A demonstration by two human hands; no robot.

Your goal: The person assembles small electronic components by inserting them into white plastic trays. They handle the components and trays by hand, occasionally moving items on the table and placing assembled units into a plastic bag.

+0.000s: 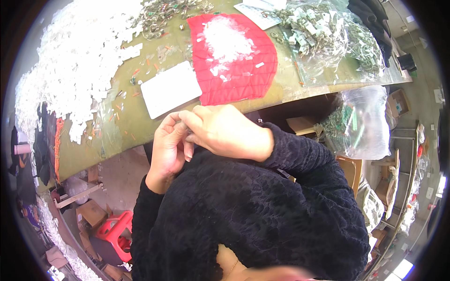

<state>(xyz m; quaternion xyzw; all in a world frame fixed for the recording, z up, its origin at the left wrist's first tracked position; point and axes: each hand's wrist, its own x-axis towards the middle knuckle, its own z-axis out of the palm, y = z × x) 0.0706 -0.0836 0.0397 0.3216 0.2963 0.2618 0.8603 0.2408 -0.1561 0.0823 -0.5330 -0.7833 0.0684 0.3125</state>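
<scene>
My left hand (168, 150) and my right hand (234, 133) meet in front of my chest, just off the table's near edge. The fingers of both are bent and pressed together at the tips. Whatever is between them is hidden or too small to make out. Right beyond my hands lies a flat white rectangular sheet or board (171, 90) on the table. Beside it a red cloth (255, 89) is spread out, bearing a heap of small clear-white plastic pieces (227, 41), a few scattered loose toward its near side.
A large mound of white pieces (77, 56) covers the table's (124, 110) left side. Stringy greenish pieces (161, 16) lie at the back, more in clear bags (323, 42) at the right. Another filled clear bag (365, 126) stands below the right edge. A red stool (119, 234) is at lower left.
</scene>
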